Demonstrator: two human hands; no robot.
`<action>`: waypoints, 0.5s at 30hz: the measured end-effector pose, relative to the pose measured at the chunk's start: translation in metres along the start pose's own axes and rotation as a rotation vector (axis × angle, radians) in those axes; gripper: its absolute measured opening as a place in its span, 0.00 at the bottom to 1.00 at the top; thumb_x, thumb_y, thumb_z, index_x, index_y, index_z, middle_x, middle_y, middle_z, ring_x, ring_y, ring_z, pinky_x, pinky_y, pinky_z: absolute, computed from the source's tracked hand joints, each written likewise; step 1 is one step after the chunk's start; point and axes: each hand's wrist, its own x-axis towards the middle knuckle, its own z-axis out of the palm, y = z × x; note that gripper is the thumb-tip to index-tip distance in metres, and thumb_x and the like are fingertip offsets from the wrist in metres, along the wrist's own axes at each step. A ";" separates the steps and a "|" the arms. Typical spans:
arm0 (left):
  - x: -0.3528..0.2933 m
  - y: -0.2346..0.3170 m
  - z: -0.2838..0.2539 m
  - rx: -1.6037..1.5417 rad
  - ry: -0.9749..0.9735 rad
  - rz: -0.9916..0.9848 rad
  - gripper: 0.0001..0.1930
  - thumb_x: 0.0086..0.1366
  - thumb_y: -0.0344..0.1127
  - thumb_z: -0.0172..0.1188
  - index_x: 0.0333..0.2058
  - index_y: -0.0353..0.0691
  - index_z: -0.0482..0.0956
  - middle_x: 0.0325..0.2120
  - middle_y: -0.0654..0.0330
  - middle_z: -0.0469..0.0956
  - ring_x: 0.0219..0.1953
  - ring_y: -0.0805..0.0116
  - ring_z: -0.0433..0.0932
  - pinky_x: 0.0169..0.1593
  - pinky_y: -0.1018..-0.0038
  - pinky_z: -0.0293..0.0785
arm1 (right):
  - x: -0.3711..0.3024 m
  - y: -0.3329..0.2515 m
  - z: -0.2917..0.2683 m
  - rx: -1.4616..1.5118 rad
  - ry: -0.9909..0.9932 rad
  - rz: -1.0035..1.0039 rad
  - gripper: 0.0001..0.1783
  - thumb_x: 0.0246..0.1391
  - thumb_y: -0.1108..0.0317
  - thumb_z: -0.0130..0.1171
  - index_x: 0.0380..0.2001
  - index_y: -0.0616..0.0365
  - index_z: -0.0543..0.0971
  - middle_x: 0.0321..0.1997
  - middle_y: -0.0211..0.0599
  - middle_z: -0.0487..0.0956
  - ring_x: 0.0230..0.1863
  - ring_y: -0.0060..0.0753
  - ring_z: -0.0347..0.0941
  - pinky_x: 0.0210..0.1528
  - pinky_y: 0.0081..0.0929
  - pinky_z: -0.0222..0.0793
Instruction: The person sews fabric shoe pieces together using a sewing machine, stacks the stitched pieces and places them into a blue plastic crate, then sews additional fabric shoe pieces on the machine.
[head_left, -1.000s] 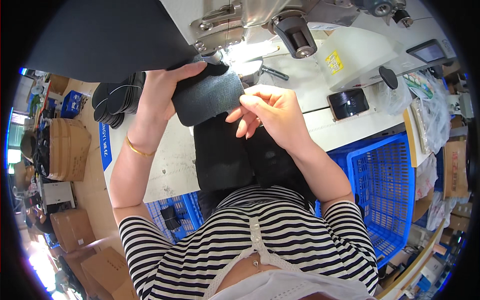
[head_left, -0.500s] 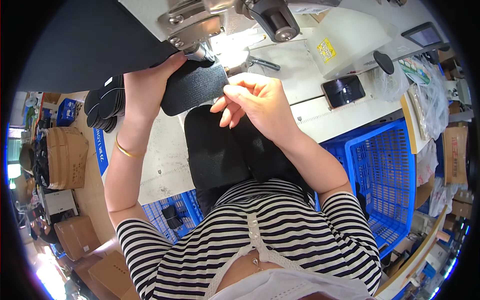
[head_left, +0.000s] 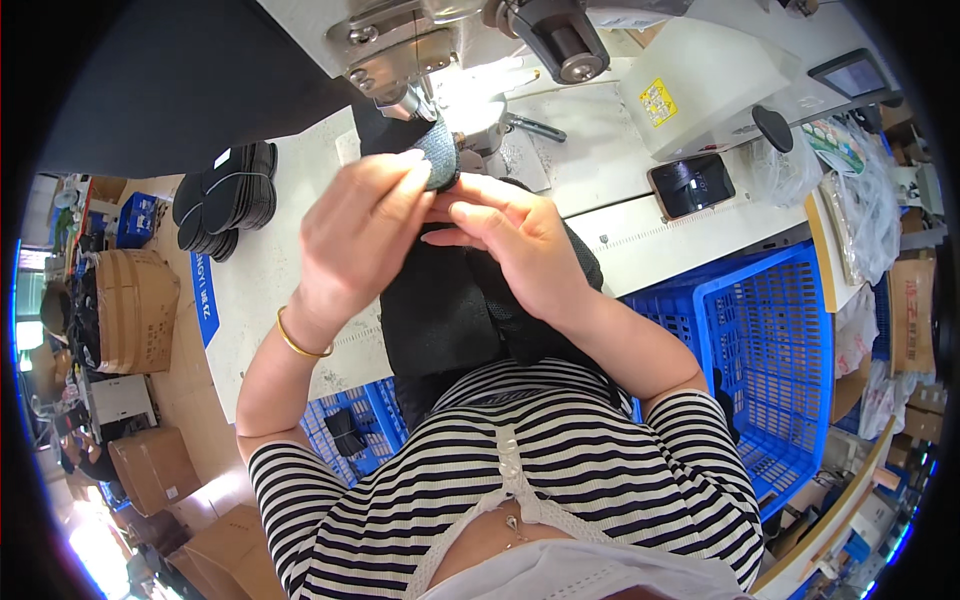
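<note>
A dark fabric piece (head_left: 440,152) with a grey-blue textured face curls up just in front of the presser foot (head_left: 404,104) of a sewing machine (head_left: 400,62). My left hand (head_left: 358,235) pinches its near edge between thumb and fingers. From the right, my right hand (head_left: 528,245) is closed on the same edge, its fingertips close to the left ones. Whether the needle is in the cloth is hidden by glare and the foot. Below my hands, black padded fabric (head_left: 438,315) hangs over the table edge toward my lap.
Tied stacks of black pieces (head_left: 240,195) lie on the white table (head_left: 285,300) at left. A phone (head_left: 692,187) rests at right, near a clear plastic bag (head_left: 780,165). A blue crate (head_left: 765,350) stands below right; another blue basket (head_left: 385,412) sits under the table.
My left hand has come off the far left side of the fabric piece, down to its near edge beside my right hand. The piece, flat before, is now curled up.
</note>
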 end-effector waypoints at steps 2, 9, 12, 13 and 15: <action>-0.002 0.007 0.005 0.181 0.019 0.136 0.18 0.44 0.24 0.67 0.38 0.29 0.80 0.34 0.54 0.79 0.37 0.59 0.80 0.38 0.69 0.80 | -0.003 0.004 0.001 0.043 -0.019 -0.003 0.20 0.62 0.75 0.48 0.56 0.70 0.71 0.54 0.40 0.76 0.53 0.27 0.73 0.56 0.27 0.72; -0.003 0.007 0.003 0.237 0.015 0.229 0.18 0.38 0.23 0.60 0.34 0.26 0.81 0.34 0.51 0.80 0.39 0.57 0.81 0.40 0.69 0.82 | -0.007 0.010 0.009 0.112 -0.020 -0.038 0.22 0.61 0.79 0.45 0.59 0.71 0.67 0.57 0.43 0.73 0.59 0.29 0.69 0.62 0.31 0.67; -0.003 0.003 0.003 0.264 0.024 0.273 0.18 0.39 0.25 0.60 0.34 0.25 0.81 0.34 0.51 0.80 0.39 0.57 0.81 0.40 0.68 0.82 | -0.007 0.011 0.013 0.131 -0.017 -0.043 0.23 0.60 0.80 0.44 0.60 0.71 0.66 0.60 0.43 0.71 0.61 0.30 0.67 0.64 0.31 0.65; -0.002 0.002 0.003 0.263 0.026 0.273 0.18 0.39 0.25 0.60 0.34 0.25 0.81 0.34 0.51 0.80 0.39 0.57 0.81 0.40 0.68 0.82 | -0.005 0.011 0.015 0.145 -0.013 -0.044 0.24 0.60 0.81 0.43 0.61 0.71 0.65 0.61 0.44 0.70 0.62 0.30 0.67 0.65 0.31 0.63; 0.000 0.000 0.003 0.304 0.025 0.283 0.19 0.39 0.25 0.60 0.35 0.25 0.81 0.34 0.51 0.80 0.40 0.57 0.81 0.40 0.68 0.82 | 0.000 0.011 0.017 0.148 -0.014 -0.051 0.25 0.59 0.82 0.43 0.61 0.71 0.64 0.61 0.43 0.70 0.62 0.30 0.66 0.66 0.30 0.63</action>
